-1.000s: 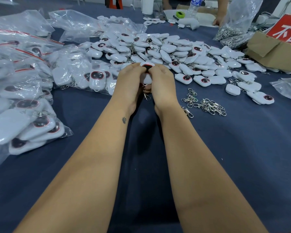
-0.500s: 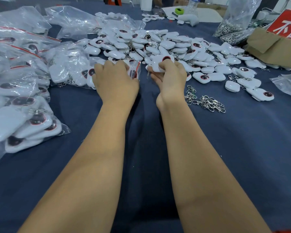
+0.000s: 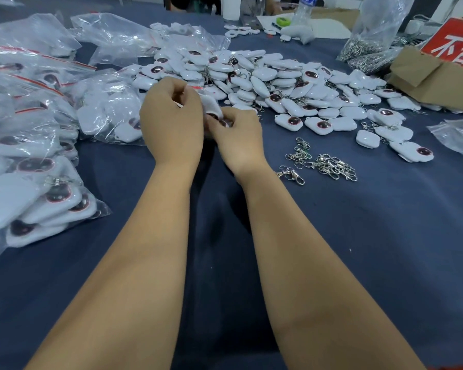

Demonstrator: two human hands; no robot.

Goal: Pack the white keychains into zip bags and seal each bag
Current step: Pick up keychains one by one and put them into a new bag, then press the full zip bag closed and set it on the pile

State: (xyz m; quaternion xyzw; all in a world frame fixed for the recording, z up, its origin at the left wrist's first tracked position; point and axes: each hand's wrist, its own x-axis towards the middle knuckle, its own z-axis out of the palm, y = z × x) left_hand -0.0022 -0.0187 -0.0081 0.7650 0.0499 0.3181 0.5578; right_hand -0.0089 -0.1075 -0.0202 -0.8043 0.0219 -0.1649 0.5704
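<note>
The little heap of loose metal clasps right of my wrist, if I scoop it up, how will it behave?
The metal clasps look hooked through one another, so they'd probably lift as a tangled clump. Being small and shiny, strays may slip free. They lie flat, so rolling seems unlikely.

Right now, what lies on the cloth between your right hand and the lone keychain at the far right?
In the head view, loose metal clasps lie between the right hand and that keychain.

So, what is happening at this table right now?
A person is packing white keychains. The left hand pinches the mouth of a small zip bag, and the right hand pushes a keychain in. Filled bags lie at the left, the loose keychain pile ahead, and metal clasps at the right.
</note>
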